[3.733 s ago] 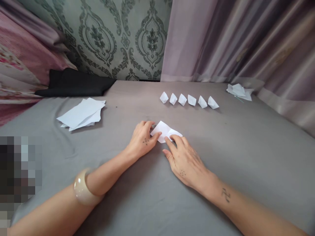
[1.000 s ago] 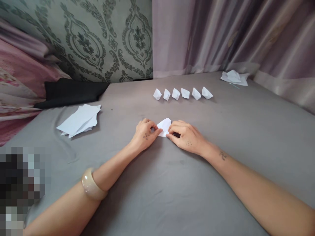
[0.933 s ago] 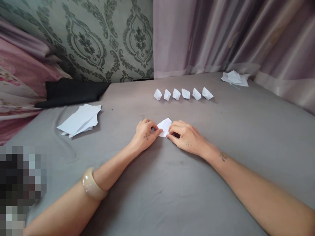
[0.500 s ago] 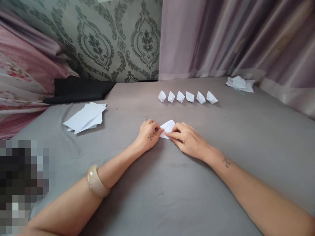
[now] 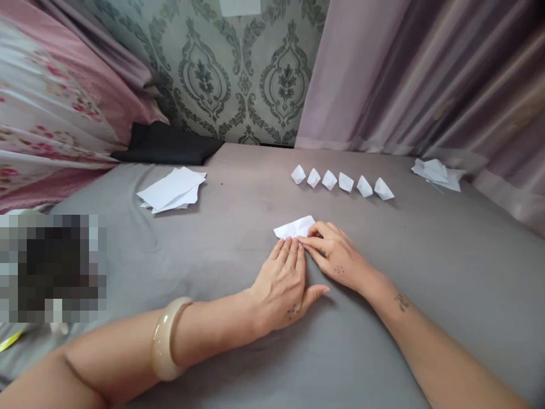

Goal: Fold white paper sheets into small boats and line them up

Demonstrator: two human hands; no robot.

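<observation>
A small white sheet of paper (image 5: 294,227) with crease lines lies on the grey cloth in front of me. My left hand (image 5: 284,278) lies flat with fingers stretched out, their tips pressing on the paper's near edge, and the thumb spread to the right. At the paper's right end, my right hand (image 5: 336,253) pinches its near corner between thumb and fingers. Fingertips cover part of the near edge. Beyond it stands a row of several folded white paper pieces (image 5: 329,180).
White paper sheets (image 5: 172,190) lie stacked at the left, with a second paper pile (image 5: 438,173) at the far right. A folded black cloth (image 5: 166,145) rests at the back left. Curtains (image 5: 383,74) hang at the right. A blurred-out patch (image 5: 55,267) covers the left edge.
My left hand has gone from pinching the paper's left side to lying flat along its near edge. The paper now lies as a wider strip. The view has shifted slightly left.
</observation>
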